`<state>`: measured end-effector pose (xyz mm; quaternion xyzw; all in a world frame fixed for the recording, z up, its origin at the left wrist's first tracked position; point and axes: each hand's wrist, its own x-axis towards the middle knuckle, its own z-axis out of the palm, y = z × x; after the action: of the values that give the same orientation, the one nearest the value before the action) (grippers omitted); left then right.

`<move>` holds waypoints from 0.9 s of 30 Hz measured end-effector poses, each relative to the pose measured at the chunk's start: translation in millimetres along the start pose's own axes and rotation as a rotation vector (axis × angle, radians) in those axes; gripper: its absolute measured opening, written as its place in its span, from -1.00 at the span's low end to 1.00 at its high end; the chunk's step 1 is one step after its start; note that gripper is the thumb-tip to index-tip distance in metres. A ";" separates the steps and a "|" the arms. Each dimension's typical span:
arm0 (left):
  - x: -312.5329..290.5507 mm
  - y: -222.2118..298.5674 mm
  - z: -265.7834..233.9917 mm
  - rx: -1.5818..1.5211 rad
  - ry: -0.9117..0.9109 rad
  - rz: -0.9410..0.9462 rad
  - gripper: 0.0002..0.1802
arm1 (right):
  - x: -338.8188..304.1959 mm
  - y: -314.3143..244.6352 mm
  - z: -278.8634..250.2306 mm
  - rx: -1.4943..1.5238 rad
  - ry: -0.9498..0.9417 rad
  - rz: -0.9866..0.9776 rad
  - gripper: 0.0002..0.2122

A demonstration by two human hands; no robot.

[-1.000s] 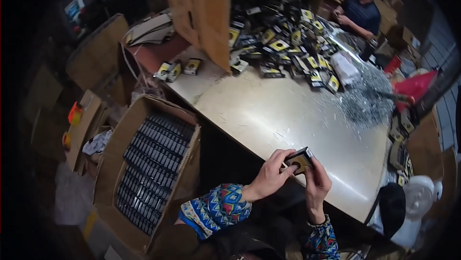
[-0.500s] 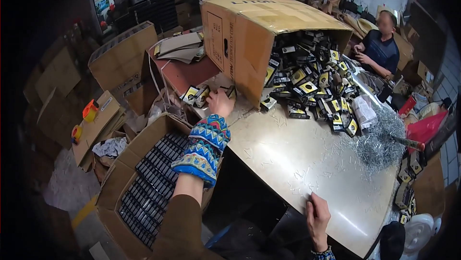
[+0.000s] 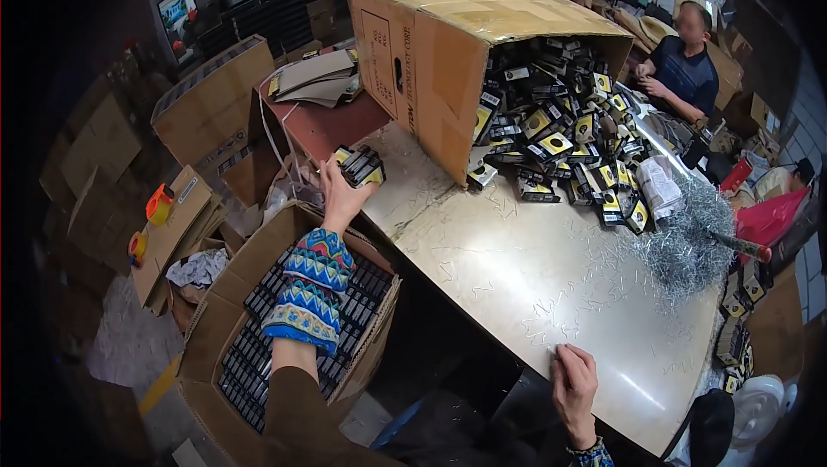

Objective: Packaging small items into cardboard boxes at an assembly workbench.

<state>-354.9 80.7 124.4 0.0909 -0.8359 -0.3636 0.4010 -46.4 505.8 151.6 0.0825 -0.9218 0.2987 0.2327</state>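
packed boxes (image 3: 239,374): partly hidden by left sleeve (image 3: 303,312) | right sleeve (image 3: 592,454): cut by lower edge

A packing workshop, this: tipped carton (image 3: 444,71) spilling little boxes (image 3: 556,141) at one o'clock, co-worker (image 3: 685,71) at two, metal pieces (image 3: 685,247) heaped at three, packed carton (image 3: 215,312) at eight.

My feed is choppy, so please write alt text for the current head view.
The left hand touches small black-and-yellow boxes on a table, beside an open carton of packed black items; the right hand, loosely curled, is at the table's near edge. Behind, a large carton on its side spills more such boxes.
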 end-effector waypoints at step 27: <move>-96.6 211.0 144.4 -0.180 -0.696 0.756 -0.75 | 85.9 78.2 16.4 -0.261 -0.117 0.014 -0.61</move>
<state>-367.8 352.6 149.9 -0.3781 -0.8598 -0.2725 0.2089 -150.8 558.2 140.9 0.0624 -0.9654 0.1725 0.1852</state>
